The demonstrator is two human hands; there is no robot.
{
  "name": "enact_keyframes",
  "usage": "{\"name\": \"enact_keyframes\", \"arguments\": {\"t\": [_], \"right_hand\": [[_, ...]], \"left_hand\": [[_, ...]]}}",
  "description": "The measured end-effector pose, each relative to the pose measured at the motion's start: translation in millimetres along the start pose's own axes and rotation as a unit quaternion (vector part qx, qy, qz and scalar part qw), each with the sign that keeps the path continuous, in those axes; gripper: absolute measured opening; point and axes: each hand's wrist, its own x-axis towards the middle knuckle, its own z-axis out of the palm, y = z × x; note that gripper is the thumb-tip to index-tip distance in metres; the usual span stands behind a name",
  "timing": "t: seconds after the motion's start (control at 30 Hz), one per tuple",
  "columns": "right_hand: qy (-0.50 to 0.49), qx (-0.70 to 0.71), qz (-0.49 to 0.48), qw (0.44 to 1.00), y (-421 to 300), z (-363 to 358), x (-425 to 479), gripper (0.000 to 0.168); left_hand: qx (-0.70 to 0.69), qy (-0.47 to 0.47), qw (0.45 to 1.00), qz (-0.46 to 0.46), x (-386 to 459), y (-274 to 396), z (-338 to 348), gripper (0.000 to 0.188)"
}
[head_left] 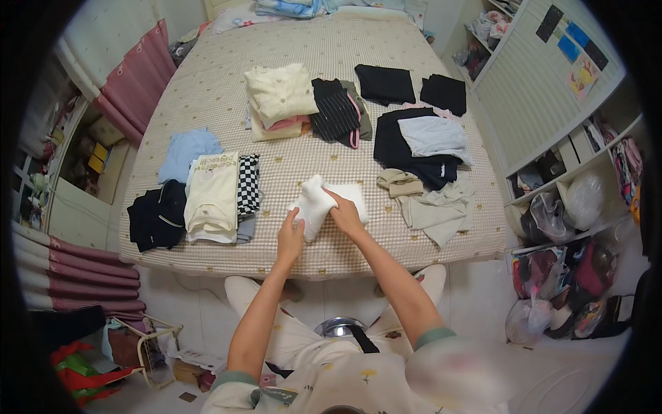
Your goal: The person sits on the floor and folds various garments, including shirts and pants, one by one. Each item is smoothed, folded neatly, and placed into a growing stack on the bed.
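A white knit garment, partly folded over itself, is raised a little off the near part of the bed. My right hand grips its upper right fold, thumb and fingers closed on the cloth. At the lower left edge, my left hand has thumb and fingers about the fabric. The garment's flatter part lies on the checked bedspread behind my right hand. Left of it is a stack topped by a cream T-shirt with printing. To the right rest crumpled beige clothes.
Farther back are a cream folded stack, a black striped garment and folded black clothes. A light grey garment lies on dark ones. Blue and navy clothes sit left. Shelves flank the right side.
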Motion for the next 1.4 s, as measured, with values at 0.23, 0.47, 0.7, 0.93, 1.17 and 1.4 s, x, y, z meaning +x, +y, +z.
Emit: {"name": "enact_keyframes", "arguments": {"t": [0.23, 0.47, 0.7, 0.93, 1.17, 1.4], "right_hand": [[-0.019, 0.615, 0.157, 0.772, -91, -4, -35, 0.043], [-0.094, 0.669, 0.2, 0.71, -97, 30, -50, 0.042], [-0.17, 0.505, 0.194, 0.823, -83, -9, -80, 0.051], [-0.024, 0.25, 0.28, 0.926, -6, -62, -101, 0.045], [0.158, -0.457, 0.049, 0.874, 94, -133, -102, 0.059], [0.199, -0.443, 0.27, 0.831, 87, -171, -95, 0.074]], "left_hand": [[-0.374, 0.025, 0.919, -0.122, -10, 16, -17, 0.068], [-0.59, -0.015, 0.786, -0.186, -53, 55, -66, 0.053], [-0.532, 0.089, 0.84, -0.065, 27, 51, -157, 0.048], [0.173, 0.347, 0.919, -0.072, 80, -37, -235, 0.087], [0.243, 0.116, 0.946, 0.181, 7, -18, -88, 0.072], [0.412, -0.169, 0.892, 0.077, -51, -63, 3, 0.069]]}}
